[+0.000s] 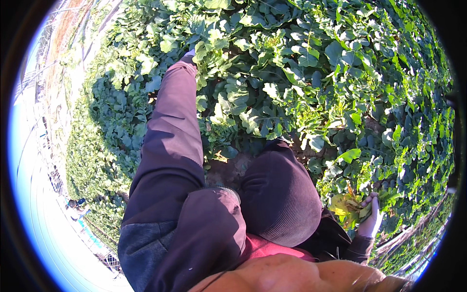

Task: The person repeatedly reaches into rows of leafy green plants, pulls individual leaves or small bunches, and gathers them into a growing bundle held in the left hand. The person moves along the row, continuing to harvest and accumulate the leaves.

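Observation:
My left hand (190,53) reaches far forward among leafy green brassica plants (237,95). Only a pale bit near the wrist shows past the sleeve cuff. Leaves cover the fingers, so I cannot see whether they grip anything. Out to my right side, my right hand (371,217) has its fingers curled around a bunch of cut greens (389,197). Yellowed and brownish leaves (341,206) stick out of the bunch on the side towards my body. Below and around this hand grow more of the plants.
My bent knees (281,197) stand close before me, with bare soil (228,169) just ahead of them. Dense foliage (394,91) spreads ahead and to the right. Dry stalks (408,233) lie at the lower right. Another person (75,208) is far off to the left.

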The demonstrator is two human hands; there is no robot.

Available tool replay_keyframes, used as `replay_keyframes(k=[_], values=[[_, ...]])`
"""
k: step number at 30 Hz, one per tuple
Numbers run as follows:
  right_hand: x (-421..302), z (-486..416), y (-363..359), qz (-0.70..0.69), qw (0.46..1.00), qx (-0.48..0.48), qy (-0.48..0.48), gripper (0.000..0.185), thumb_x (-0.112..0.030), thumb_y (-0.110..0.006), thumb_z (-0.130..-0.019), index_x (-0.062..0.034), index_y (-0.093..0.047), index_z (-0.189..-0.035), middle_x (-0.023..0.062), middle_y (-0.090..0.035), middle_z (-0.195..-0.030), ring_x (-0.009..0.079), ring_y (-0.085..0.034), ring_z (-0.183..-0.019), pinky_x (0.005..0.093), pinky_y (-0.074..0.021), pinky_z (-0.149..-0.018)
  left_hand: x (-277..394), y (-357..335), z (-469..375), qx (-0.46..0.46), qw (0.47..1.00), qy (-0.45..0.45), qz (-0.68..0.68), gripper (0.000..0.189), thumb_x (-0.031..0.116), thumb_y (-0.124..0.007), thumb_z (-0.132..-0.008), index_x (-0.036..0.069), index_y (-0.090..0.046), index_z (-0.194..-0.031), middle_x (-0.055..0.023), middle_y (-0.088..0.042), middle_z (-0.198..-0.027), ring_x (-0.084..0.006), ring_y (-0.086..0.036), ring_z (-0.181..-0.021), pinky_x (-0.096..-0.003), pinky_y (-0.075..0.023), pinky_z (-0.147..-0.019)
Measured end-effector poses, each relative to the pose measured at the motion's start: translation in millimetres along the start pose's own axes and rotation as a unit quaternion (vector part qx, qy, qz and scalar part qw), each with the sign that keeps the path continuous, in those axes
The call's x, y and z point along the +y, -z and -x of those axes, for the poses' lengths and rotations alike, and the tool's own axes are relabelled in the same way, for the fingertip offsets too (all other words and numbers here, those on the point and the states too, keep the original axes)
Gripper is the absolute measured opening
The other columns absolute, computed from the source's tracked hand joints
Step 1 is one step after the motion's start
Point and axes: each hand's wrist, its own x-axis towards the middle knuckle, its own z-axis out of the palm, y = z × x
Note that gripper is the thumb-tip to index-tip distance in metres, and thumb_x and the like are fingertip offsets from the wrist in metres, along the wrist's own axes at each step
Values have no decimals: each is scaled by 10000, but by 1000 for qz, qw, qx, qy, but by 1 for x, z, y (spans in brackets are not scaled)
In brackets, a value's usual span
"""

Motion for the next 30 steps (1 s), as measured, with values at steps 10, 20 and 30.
replay_keyframes(k=[10, 20, 30], values=[[0, 0, -1, 38, 999, 25, -7, 210, -191, -579, -996, -37, -618, -1134, 13, -585, -880, 131, -547, -761, 245, -440, -703, -7, 3, 4, -10, 1000, -5, -20, 398, 403, -579, -950, 119, -632, -1224, -80, -676, -1203, -279, -644, -1065, -376, -486, -941], [2, 0, -13, 62, 998, 22, 12, 202, -182, -590, -986, -29, -612, -1117, 20, -593, -852, 124, -550, -738, 251, -446, -684, 5, 2, -3, -22, 998, -17, -57, 397, 410, -572, -950, 126, -639, -1219, -77, -675, -1208, -279, -645, -1066, -376, -488, -940], [-6, 3, -18, 82, 996, 19, 27, 175, -171, -602, -980, -43, -627, -1096, 6, -600, -834, 114, -553, -741, 244, -437, -686, 13, 4, 0, -27, 995, -27, -95, 395, 417, -566, -949, 134, -645, -1213, -74, -674, -1213, -279, -645, -1066, -375, -491, -938]])
